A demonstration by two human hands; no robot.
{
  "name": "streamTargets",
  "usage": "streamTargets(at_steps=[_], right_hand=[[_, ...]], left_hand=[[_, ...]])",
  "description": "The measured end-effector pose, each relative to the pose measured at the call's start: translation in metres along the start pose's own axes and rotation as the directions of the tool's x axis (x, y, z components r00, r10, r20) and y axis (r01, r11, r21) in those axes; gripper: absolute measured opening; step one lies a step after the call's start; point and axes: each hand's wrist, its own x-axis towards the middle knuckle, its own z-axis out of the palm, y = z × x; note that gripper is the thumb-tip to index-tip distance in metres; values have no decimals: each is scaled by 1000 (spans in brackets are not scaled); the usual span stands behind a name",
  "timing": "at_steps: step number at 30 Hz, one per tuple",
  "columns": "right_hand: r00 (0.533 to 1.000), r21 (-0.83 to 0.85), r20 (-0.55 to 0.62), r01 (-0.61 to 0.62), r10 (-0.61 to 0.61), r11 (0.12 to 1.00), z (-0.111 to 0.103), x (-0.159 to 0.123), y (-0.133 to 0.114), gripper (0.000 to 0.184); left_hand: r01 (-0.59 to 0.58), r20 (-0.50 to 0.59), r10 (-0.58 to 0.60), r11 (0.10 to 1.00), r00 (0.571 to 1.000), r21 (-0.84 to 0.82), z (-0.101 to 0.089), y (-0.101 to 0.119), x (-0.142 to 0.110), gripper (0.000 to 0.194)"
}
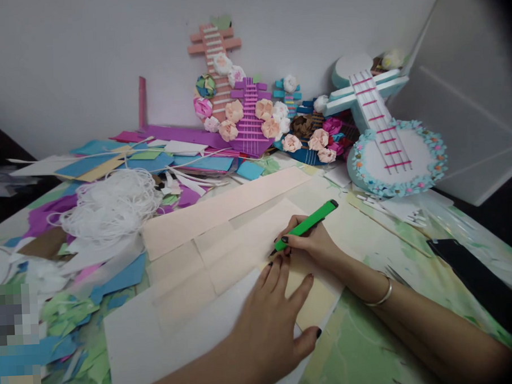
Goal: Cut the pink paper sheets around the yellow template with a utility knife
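My right hand (309,240) is closed around a green utility knife (306,226), with its dark tip angled down onto pale pink paper (241,238). Just in front of that tip, my left hand (274,316) lies flat with fingers spread, pressing on the paper. Under the left hand are a pale yellow piece of paper (309,294) and a larger white sheet (177,337). A long pale pink strip (223,213) lies beyond them. The fingertips of both hands are close together at the knife's tip.
Paper instruments with crepe flowers, including a purple one (251,124) and a light blue one (396,152), lean at the wall. Tangled white cord (108,207) and colored paper scraps (68,308) cover the left side. A black flat object (476,278) lies right.
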Motion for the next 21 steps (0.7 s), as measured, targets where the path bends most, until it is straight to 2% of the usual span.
streamTargets(at_steps=[21], right_hand=[[999,-27,3,-37,38,999,1,0,-1,27]], left_hand=[[1,-1,-1,1000,1000,-3,3,0,-1,69]])
